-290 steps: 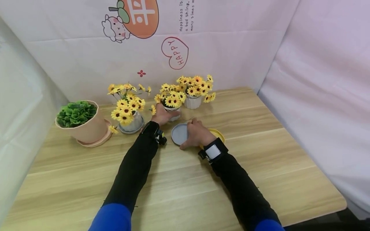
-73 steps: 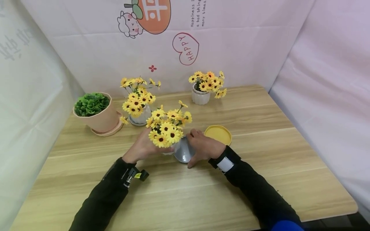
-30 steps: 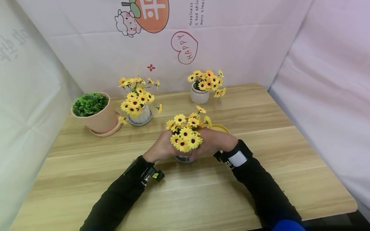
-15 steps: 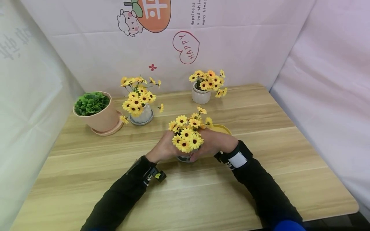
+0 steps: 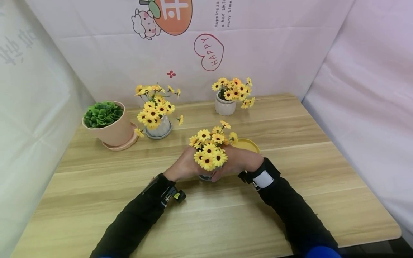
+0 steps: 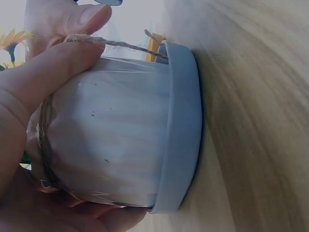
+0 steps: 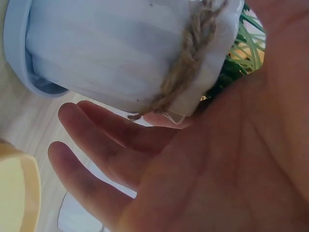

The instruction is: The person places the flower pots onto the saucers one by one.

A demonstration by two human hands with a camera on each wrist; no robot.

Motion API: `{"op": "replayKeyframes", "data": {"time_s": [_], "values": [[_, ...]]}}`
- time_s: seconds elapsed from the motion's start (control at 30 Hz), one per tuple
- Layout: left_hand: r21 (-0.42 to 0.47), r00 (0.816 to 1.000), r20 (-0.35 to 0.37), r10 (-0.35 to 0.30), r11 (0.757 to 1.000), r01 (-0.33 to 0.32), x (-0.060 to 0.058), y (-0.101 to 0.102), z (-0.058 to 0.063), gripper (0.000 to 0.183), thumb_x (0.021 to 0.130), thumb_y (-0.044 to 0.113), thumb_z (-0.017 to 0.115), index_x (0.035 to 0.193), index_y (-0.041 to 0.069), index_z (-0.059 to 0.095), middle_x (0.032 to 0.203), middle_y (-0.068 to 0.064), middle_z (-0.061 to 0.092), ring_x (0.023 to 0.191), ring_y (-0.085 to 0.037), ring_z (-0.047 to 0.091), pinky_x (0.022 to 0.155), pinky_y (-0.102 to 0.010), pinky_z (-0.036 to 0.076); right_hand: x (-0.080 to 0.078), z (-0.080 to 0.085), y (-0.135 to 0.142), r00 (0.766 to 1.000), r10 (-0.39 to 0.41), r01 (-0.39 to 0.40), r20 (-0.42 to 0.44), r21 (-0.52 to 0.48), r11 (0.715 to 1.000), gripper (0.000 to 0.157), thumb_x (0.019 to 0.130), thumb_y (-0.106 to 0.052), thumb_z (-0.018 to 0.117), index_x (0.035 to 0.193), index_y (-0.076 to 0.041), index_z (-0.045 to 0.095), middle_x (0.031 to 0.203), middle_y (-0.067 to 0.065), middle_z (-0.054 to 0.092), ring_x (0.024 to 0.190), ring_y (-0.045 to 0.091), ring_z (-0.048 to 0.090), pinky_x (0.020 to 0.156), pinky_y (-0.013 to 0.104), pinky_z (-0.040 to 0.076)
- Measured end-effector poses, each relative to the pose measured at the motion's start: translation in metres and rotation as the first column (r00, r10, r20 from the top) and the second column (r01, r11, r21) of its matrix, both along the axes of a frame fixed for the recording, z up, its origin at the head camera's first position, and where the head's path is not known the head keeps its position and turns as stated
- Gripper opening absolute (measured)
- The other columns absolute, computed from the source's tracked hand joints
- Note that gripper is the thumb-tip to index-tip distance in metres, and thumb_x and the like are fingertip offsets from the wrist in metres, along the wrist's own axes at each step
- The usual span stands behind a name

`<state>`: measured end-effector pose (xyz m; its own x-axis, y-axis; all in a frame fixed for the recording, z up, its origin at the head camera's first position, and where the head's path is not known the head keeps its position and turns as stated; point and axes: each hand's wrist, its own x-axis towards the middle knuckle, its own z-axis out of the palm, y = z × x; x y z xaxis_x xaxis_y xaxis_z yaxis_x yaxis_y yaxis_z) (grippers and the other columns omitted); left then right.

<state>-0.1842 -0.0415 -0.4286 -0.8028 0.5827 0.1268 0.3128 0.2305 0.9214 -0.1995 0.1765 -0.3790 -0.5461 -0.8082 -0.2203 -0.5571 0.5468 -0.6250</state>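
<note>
Since 2.4 s ago: potted flowers (image 5: pixel 208 156) shifted R onto grey saucer (image 6: pixel 183 130); R hand (image 5: pixel 237 159) went from saucer to pot side. L hand (image 5: pixel 185 165) fingers curled round pot (image 6: pixel 111 130), thumb along upper wall. R fingers spread, nearly straight alongside; can't tell if pressing. Pot btwn both hands, base inside saucer rim. Head cam: blooms hide most of pot; wrist cams show twine (image 7: pixel 188 58) round neck. Yellow saucer (image 5: pixel 246 144) just R.

In the head view, flowers (image 5: pixel 208 154) largely hide the pot (image 6: pixel 111 125) (center); upper-left lettering (image 5: pixel 13 52) seems too faint to read.
</note>
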Motion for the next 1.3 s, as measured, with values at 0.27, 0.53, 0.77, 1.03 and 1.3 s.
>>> {"op": "replayKeyframes", "data": {"time_s": [0.27,0.53,0.77,1.03,1.3], "values": [[-0.168,0.990,-0.139,0.002,0.985,-0.025,0.012,0.003,0.011,0.072,0.082,0.013,0.090,0.146,0.013,0.058,0.146,-0.005,0.063,0.139,-0.022,0.057,0.121,-0.042,0.047,0.003,-0.005,-0.003,0.996,-0.085,0.085,0.027,0.022,0.996,0.088,0.078,-0.024,0.094,0.152,-0.010,0.049,0.152,0.006,0.055,0.139,0.023,0.051,0.124,0.045,0.039],[-0.123,0.979,-0.199,0.036,0.991,-0.061,0.017,0.008,0.005,0.091,0.077,0.013,0.095,0.155,0.013,0.048,0.155,-0.003,0.055,0.146,-0.021,0.051,0.127,-0.042,0.040,0.006,-0.013,-0.007,0.996,-0.073,0.067,-0.044,-0.137,0.988,0.068,0.078,-0.018,0.090,0.138,-0.009,0.059,0.130,0.003,0.065,0.117,0.017,0.059,0.109,0.037,0.051],[-0.149,0.953,-0.300,0.039,0.985,-0.087,0.017,0.012,0.004,0.088,0.075,0.017,0.096,0.151,0.013,0.052,0.150,-0.002,0.059,0.142,-0.021,0.054,0.124,-0.044,0.042,0.009,-0.015,-0.009,0.978,-0.103,0.082,-0.180,-0.121,0.989,0.067,0.081,-0.025,0.089,0.138,-0.005,0.060,0.132,0.008,0.067,0.119,0.019,0.062,0.110,0.041,0.053],[-0.220,0.951,-0.303,0.052,0.968,-0.123,0.016,0.015,0.006,0.088,0.072,0.019,0.097,0.148,0.013,0.054,0.147,-0.001,0.060,0.140,-0.020,0.055,0.124,-0.042,0.042,0.008,-0.016,-0.008,0.973,-0.111,0.089,-0.201,-0.116,0.989,0.073,0.079,-0.024,0.092,0.140,-0.001,0.059,0.136,0.012,0.067,0.122,0.023,0.062,0.111,0.044,0.053],[-0.203,0.943,-0.329,0.056,0.971,-0.128,0.009,0.012,0.006,0.084,0.072,0.016,0.096,0.145,0.010,0.053,0.143,-0.004,0.061,0.137,-0.021,0.057,0.123,-0.042,0.044,0.003,-0.016,-0.010,0.972,-0.144,0.119,-0.186,-0.137,0.983,0.073,0.075,-0.019,0.095,0.138,-0.001,0.062,0.136,0.014,0.068,0.124,0.025,0.063,0.112,0.045,0.052]]}}
